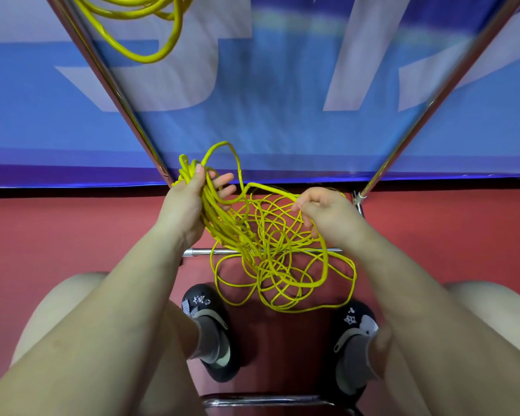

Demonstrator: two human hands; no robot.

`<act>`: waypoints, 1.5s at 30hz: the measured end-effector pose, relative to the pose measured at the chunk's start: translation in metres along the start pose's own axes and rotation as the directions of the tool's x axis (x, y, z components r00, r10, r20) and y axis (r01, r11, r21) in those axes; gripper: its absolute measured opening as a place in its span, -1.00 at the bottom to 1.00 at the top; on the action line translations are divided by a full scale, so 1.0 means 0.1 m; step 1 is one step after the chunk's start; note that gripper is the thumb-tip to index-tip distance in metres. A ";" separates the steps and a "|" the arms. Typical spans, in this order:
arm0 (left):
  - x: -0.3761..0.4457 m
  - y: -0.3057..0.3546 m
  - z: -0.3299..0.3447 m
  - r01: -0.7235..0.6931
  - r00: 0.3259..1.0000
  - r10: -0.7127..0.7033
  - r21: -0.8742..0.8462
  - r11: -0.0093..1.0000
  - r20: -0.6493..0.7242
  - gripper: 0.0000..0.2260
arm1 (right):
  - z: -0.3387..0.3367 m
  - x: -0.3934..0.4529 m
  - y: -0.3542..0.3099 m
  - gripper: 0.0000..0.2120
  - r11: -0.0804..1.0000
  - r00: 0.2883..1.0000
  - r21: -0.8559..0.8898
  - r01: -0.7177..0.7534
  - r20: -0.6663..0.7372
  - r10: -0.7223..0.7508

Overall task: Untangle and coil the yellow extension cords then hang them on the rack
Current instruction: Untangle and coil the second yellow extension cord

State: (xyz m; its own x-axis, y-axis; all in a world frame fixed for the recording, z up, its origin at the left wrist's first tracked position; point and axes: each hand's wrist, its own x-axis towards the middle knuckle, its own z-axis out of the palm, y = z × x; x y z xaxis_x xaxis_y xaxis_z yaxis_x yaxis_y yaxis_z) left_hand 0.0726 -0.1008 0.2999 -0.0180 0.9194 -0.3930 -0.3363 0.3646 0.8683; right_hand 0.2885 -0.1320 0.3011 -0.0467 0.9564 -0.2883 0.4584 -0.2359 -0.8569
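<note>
A tangled yellow cord [270, 259] hangs in loose loops between the person's hands, above the red floor [72, 229]. The left hand [189, 202] grips a gathered bundle of strands, fingertips partly extended. The right hand [321, 211] pinches one strand, fingers curled. Another yellow coil [150, 28] hangs on the metal rack [111, 82], upper left.

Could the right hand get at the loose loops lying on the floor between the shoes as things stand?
Probably yes: the right hand pinches a strand just above the loose loops, with only cord between them.
</note>
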 end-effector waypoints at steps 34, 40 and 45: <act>-0.16 -0.26 0.36 0.175 0.981 -0.187 0.168 0.970 0.058 -0.80 | 0.34 -0.10 -0.18 -0.89 0.943 0.995 0.320 0.087 0.022 -0.099; -0.12 -0.23 0.38 0.240 0.969 -0.240 0.005 0.971 0.064 -0.72 | 0.37 -0.07 -0.06 -0.63 0.993 0.994 -0.104 0.062 0.091 -0.053; 0.02 -0.12 0.28 0.202 0.971 -0.223 -0.213 0.956 -0.079 -0.75 | 0.27 -0.08 0.11 -0.55 0.897 0.918 -0.439 0.055 0.376 0.127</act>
State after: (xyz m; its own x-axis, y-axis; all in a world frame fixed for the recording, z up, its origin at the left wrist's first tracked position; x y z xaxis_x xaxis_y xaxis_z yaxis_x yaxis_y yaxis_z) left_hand 0.1027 -0.0993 0.2975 -0.0170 0.7999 -0.5999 -0.5259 0.5031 0.6858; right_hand 0.2697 -0.1467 0.2827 -0.3182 0.7829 -0.5346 0.7982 -0.0829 -0.5966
